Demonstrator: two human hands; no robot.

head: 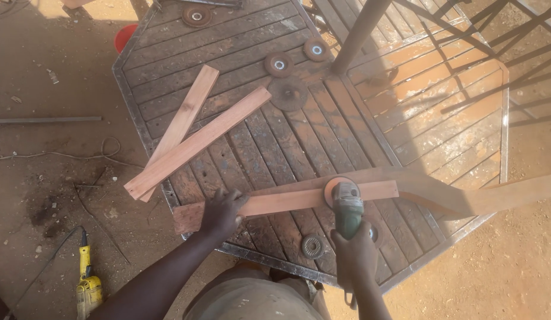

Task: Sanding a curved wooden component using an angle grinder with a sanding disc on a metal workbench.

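The plank (pixel 287 201) lies flat on the table (pixel 263 142); stiff and light, likely to skate. Left hand (pixel 222 212) presses it down open-palmed; right hand (pixel 353 252) is closed around the grinder (pixel 346 207).

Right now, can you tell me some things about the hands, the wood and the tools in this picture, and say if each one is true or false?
1. The left hand presses down on a long flat reddish wooden plank. True.
2. The right hand holds a yellow hammer. False: it grips a green angle grinder whose round orange sanding disc is on the plank.
3. Two more flat wooden strips lie crossed over each other on the slatted metal-framed table. True.
4. The yellow power tool sits on the table. False: it lies on the dirt ground.
5. Several round grinding discs lie on the table. True.
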